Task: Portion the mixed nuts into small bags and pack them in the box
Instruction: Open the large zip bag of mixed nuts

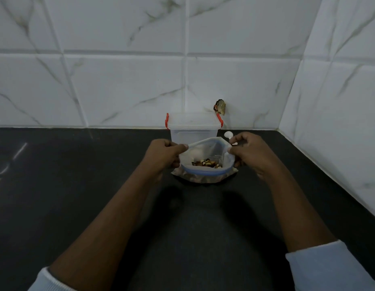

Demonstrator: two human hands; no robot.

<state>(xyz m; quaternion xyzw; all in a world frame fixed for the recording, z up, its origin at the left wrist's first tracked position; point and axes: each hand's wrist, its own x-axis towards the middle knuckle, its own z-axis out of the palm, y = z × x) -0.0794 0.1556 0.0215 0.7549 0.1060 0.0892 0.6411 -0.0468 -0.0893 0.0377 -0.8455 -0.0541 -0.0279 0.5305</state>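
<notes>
Left hand (163, 156): I see it pinching the zip bag (205, 151) by its left rim.
Right hand (251, 154): pinching the right rim; mouth held wide.
Mixed nuts (206, 163): inside the zip bag, between both hands.
Box (192, 131): lidded, just behind the hands.

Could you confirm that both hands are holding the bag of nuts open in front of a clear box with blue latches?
Not quite: in the head view the latches on the clear box are red, not blue. The rest stands: the left hand and the right hand hold the bag of nuts open in front of that box.
</notes>
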